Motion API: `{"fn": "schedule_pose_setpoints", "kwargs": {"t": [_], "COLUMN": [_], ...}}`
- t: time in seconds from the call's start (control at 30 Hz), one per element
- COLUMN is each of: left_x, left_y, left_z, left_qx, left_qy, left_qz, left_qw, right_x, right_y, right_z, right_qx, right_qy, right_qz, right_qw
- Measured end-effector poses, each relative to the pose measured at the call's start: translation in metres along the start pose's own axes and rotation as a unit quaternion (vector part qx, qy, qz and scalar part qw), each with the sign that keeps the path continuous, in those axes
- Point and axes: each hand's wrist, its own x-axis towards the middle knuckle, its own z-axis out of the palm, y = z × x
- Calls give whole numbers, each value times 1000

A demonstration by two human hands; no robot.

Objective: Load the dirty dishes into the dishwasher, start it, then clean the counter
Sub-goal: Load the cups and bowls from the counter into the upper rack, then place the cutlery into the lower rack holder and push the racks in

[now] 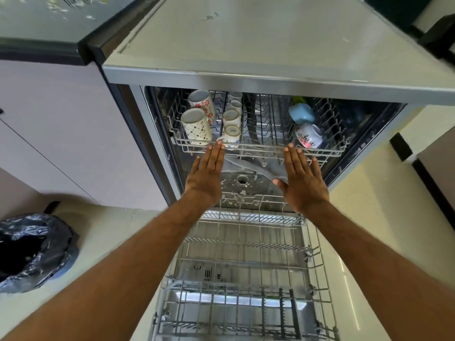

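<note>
The dishwasher point(157, 148) stands open below me. Its upper rack point(258, 146) sits inside and holds two patterned mugs point(197, 126), several small cream cups point(231, 124), a blue cup point(301, 113) and a floral cup point(309, 136). My left hand point(205, 175) and my right hand point(301, 179) are flat with fingers extended, and their fingertips touch the upper rack's front rail. Neither hand holds anything. The lower rack point(246, 279) is pulled out over the open door and carries no dishes.
A counter point(41, 23) at the top left is strewn with food scraps. The dishwasher's grey top point(246, 40) lies ahead. A bin with a black bag point(32, 249) stands on the floor at the left. Pale cabinet fronts point(61, 131) are on the left.
</note>
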Motion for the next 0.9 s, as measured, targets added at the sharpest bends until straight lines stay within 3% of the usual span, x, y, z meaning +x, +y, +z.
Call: {"fn": "schedule_pose_setpoints", "kwargs": {"t": [0.23, 0.47, 0.7, 0.9], "left_x": [-48, -87, -136, -169], "left_y": [32, 22, -49, -131], "left_z": [-65, -227, -393, -464], "left_qx": [3, -21, -20, -27], "left_qy": [-32, 45, 126, 162], "left_qz": [-13, -41, -120, -182], "left_qw": [999, 998, 985, 969], "right_x": [-34, -43, -21, 8], "right_y": [-21, -72, -150, -232], "right_z": [-78, -216, -360, -444], "right_qx": [2, 93, 132, 120], "right_qy": [-48, 9, 74, 110], "right_qz": [-4, -27, -101, -151], "right_qw": [999, 995, 983, 975]}}
